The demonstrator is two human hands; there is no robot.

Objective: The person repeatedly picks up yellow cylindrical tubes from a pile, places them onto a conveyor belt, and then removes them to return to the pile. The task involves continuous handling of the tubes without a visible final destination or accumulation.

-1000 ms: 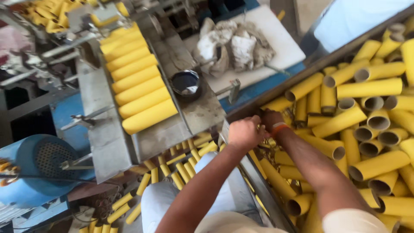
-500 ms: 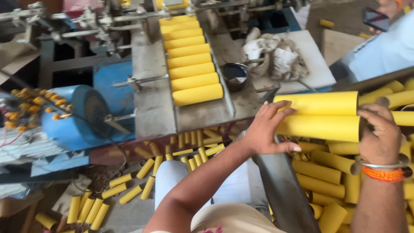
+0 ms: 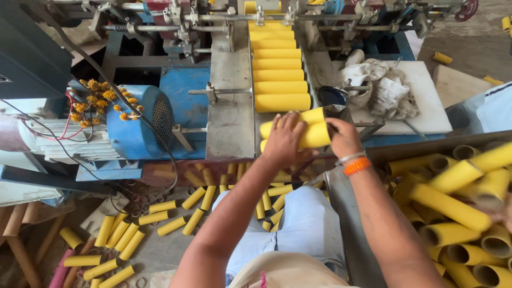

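Now both hands, left (image 3: 285, 140) & right (image 3: 344, 137), clamp two yellow tubes (image 3: 314, 127) (arms outstretched) over the tray (image 3: 230, 122).

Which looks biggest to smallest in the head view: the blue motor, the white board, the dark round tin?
1. White board and blue motor: alike in size, so unranked.
2. Dark round tin: clearly smallest.

Factory workshop: motor-driven feed machine (image 3: 229, 80), heaps of yellow tubes (image 3: 453, 197).
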